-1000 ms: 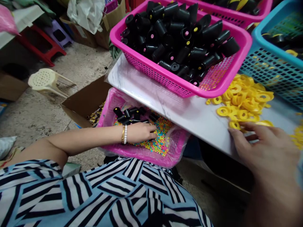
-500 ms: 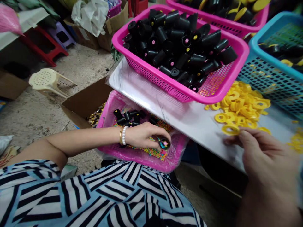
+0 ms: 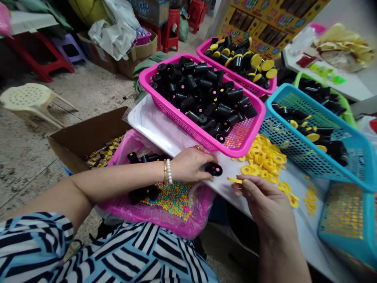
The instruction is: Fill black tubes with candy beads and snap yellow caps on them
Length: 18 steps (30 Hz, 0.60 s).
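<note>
My left hand [image 3: 193, 164] grips a black plastic tube [image 3: 213, 169] over the table's near edge, its end with a pink spot turned to the right. Between the thumb and fingers of my right hand [image 3: 262, 196] is a yellow plastic ring [image 3: 235, 180], seen edge-on. A small gap separates ring and tube. Beyond my right hand lies a heap of yellow rings [image 3: 266, 157] on the white table [image 3: 176, 137]. Below my left wrist, a plastic-lined pink basket [image 3: 194, 230] holds small coloured beads [image 3: 173, 196] and several black tubes [image 3: 144, 192].
A pink basket [image 3: 203, 146] full of black tubes stands on the table. Behind it is another pink basket [image 3: 235, 72] of yellow-capped tubes. Blue baskets [image 3: 347, 165] stand on the right. At left are a cardboard box [image 3: 67, 147] of small pieces and a cream stool [image 3: 26, 96].
My left hand has lifted the black tube from above the beads to the table edge. My right hand has brought the yellow ring from the heap towards it. The view has shifted.
</note>
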Available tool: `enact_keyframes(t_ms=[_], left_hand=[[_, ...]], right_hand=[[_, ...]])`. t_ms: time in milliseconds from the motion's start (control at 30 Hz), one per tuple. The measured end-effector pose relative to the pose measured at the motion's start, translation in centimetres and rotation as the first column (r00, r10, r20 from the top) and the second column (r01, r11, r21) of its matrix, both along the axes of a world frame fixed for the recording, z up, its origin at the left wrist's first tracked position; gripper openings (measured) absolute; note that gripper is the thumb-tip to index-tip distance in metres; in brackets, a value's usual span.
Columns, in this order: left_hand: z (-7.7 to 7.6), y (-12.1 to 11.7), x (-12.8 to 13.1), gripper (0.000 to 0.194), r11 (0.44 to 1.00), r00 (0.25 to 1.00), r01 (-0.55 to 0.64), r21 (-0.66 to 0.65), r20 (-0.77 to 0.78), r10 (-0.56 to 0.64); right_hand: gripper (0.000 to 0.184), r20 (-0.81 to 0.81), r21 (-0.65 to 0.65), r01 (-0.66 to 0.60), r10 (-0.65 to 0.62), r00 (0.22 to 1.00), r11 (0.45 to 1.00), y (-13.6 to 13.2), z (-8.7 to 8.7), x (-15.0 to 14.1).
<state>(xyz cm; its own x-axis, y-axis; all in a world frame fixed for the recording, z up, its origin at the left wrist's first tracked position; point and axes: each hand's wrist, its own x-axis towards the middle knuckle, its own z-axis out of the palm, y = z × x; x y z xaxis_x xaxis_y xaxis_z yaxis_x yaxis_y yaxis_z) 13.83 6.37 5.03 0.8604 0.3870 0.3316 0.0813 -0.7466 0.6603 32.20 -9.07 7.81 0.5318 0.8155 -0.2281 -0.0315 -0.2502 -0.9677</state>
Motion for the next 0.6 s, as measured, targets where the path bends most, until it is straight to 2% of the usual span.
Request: enact_keyframes(t_ms=[200,267,367,467,600], left_hand=[[0.5,0.0,-0.4,0.033,1.000,0.999,0.024,-0.015,0.031,-0.024],[0.4,0.0,-0.3,0.032,1.000,1.000,0.018,-0.015,0.023,-0.017],[0.1,-0.1,-0.2,0.032,1.000,0.999,0.021,-0.011,0.035,-0.020],[-0.1,-0.2,-0.1,0.032,1.000,0.999,0.011,0.009,0.047,-0.012],[-0.4,-0.3,-0.1,0.032,0.999,0.999,-0.016,0.028,0.032,0.015]], right_hand=[[0.024,0.065,0.044,-0.015,0.012,0.998,0.999,1.1,-0.7,-0.6],[0.030,-0.004,0.037,-0.030,0.030,1.000,0.999,1.5,-0.6,-0.8],[0.039,-0.088,0.112,-0.003,0.013,0.996,0.994,2.2,0.1,-1.4],[0.034,0.002,0.148,-0.010,0.010,1.000,0.989,3.0,0.8,-2.6],[0.026,0.167,0.087,-0.087,0.071,0.983,0.992,3.6,1.2,-3.6]])
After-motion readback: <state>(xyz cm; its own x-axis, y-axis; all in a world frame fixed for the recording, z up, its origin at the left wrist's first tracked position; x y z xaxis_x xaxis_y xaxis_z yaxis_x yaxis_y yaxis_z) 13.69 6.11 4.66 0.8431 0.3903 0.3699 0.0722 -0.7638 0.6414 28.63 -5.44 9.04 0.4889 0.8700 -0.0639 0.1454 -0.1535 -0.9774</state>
